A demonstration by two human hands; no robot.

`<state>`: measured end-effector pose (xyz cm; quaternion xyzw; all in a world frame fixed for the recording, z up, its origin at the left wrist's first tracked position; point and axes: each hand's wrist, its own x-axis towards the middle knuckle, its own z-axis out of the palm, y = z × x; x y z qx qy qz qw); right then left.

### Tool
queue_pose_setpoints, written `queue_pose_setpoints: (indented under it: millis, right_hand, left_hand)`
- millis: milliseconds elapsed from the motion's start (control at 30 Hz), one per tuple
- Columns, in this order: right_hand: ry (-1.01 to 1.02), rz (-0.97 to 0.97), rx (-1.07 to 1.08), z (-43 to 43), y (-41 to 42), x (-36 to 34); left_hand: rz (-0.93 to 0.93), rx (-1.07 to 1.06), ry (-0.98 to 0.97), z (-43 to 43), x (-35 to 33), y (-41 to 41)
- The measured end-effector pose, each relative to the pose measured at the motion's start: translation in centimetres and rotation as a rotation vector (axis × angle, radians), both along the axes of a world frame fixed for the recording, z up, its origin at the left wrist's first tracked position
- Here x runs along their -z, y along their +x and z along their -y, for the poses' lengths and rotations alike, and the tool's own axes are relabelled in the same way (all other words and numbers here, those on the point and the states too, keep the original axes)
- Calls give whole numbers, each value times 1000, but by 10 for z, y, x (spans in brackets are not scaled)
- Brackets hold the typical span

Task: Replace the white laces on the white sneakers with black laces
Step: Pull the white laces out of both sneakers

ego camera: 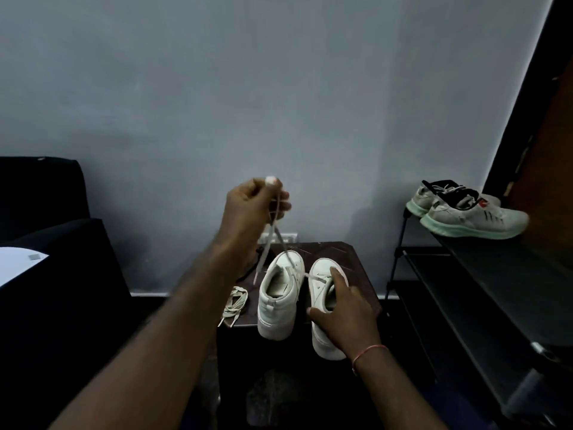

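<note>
Left hand (pixel 257 203): raised above both shoes, fingertips pinching the white lace (pixel 274 231).
Right hand (pixel 344 308): spread over the held sneaker (pixel 322 274), fingers fairly straight, pressing it onto the surface (pixel 350 256).
Lace path: one strand seems to run from your left hand across the free sneaker (pixel 279 293) to the held sneaker's eyelets. The other dangles below your left wrist.
Removed lace (pixel 235 302): bundled under your left forearm, just beside the free sneaker.
Risk, snag: pulling sideways could jam the tip in an eyelet.
Risk, drop: both heels overhang the near edge, so easing your right hand mid-pull could drag the held sneaker off.
Risk, nudge: the taut strand may push the free sneaker.
Black laces: you cannot clearly pick them out.
</note>
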<state>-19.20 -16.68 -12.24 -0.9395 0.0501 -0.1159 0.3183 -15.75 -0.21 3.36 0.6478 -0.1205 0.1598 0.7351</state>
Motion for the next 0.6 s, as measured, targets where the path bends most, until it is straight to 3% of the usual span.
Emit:
queue_pose_setpoints:
  millis: [100,167,233,300,400,467,600]
  right_hand:
    - [-15,-4,-44,-1,-1,-3]
    - [-4,15,-54,0,-1,-4]
    - [-9,65,-33,-1,0,-7]
    - [-7,124,6,1,4,-10]
    - [139,147,15,7,8,-16]
    - [191,125,16,12,10,-19]
    - [144,78,97,18,21,-21]
  left_hand:
    - [6,-368,894,-5,43,22]
    - [-68,-422,1178,-1,70,23]
    - [14,-382,1157,13,92,17]
    - [108,-293,1014,28,104,10]
    - [-5,-57,873,47,110,8]
    - [-86,41,904,55,116,10]
    - [-58,54,1050,66,126,15]
